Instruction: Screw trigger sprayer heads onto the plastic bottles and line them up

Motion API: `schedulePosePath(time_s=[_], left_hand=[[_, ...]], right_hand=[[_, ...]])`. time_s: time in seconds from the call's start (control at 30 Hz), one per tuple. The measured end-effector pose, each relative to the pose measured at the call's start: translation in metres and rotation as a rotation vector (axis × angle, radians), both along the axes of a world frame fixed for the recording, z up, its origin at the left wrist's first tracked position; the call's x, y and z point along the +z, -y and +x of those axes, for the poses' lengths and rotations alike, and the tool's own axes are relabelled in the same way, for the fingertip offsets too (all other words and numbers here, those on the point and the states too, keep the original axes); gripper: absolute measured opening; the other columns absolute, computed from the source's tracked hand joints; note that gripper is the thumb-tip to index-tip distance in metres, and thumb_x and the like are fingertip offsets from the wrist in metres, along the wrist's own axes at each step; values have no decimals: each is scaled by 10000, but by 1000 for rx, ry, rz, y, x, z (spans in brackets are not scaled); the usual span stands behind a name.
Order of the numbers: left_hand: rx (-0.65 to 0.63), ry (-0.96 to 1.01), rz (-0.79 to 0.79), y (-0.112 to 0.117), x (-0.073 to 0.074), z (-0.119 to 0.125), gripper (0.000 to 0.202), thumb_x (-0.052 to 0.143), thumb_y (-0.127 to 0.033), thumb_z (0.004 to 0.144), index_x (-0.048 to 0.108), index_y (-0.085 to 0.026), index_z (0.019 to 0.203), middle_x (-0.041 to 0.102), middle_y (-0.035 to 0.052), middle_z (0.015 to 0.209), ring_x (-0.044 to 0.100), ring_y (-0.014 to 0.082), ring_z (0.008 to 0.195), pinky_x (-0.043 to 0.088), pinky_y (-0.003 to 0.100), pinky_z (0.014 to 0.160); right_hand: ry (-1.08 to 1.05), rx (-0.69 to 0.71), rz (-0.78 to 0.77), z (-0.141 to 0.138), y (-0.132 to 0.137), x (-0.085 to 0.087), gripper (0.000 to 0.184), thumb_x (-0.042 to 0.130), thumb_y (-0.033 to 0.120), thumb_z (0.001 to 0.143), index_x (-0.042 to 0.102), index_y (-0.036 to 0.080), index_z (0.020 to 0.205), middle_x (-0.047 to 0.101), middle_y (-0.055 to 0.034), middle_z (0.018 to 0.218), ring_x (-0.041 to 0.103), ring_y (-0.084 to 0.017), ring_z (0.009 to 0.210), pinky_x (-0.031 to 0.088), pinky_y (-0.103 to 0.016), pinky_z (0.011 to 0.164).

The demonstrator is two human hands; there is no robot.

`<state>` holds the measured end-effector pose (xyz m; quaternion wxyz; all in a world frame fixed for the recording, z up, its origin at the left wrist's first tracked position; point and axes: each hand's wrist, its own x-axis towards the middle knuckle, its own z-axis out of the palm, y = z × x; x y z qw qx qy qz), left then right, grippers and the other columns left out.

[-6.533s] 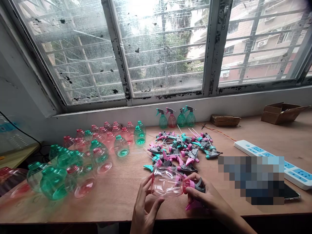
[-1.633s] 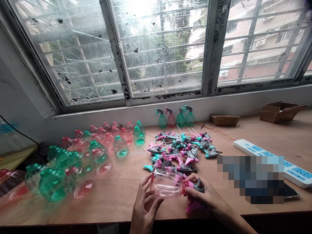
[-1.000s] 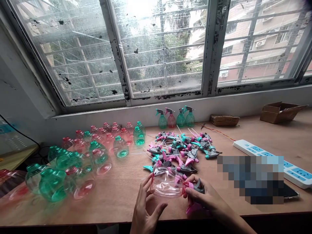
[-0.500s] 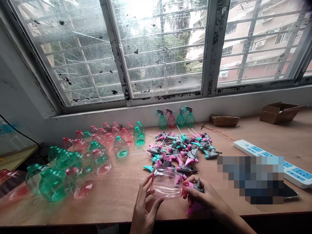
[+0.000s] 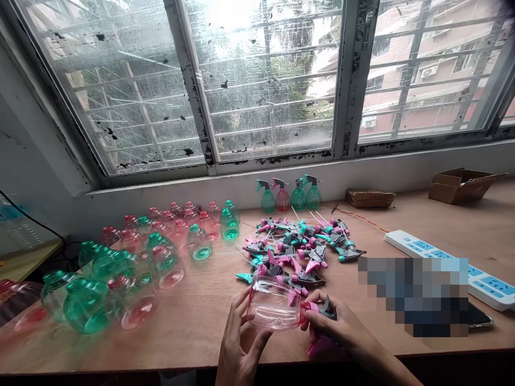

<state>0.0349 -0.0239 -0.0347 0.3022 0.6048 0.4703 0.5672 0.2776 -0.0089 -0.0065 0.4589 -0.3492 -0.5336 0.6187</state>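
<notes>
A clear pink spray bottle (image 5: 274, 311) lies sideways between my hands, its base to the left and its neck to the right. My left hand (image 5: 241, 335) is closed around the base end, thumb below and fingers behind. At the neck, my right hand (image 5: 332, 319) grips a pink and grey trigger spray head (image 5: 311, 307), which sits against the bottle's mouth. Whether the thread is fully engaged is hidden by the fingers. Just beyond the bottle lies a heap of loose pink, teal and grey spray heads (image 5: 298, 241).
Several open green and pink bottles (image 5: 86, 305) stand on the left of the wooden table (image 5: 193, 321). Several bottles with heads fitted (image 5: 282, 195) stand by the wall. A power strip (image 5: 450, 262), a partly blurred dark device (image 5: 480, 316) and cardboard boxes (image 5: 370, 198) are on the right.
Both hands keep their hold on the bottle and spray head. The bottle has shifted very slightly; otherwise the scene looks the same.
</notes>
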Motion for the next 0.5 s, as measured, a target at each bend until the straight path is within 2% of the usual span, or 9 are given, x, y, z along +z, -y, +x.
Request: schedulePosePath(time_s=[0.2,0.5], left_hand=[[-4,-28,31,-3,-4,1,529,721,-466,888,590,-332,1382,525,88,1517,708,299,1132,638,401,936],[17,-120,74,-3,-4,-1,539,711,-476,892,572,-348,1397,560,78,1472,715,290,1101,638,413,935]], right_hand=[[-43,-8,-17,-2,-1,-1,355,781,472,859,585,178,896,773,-22,762,694,-157,608,517,-255,591],[-87,-5,-36,-3,-3,-9,384,783,498,846,556,190,884,783,-29,735,702,-155,552,555,-259,538]])
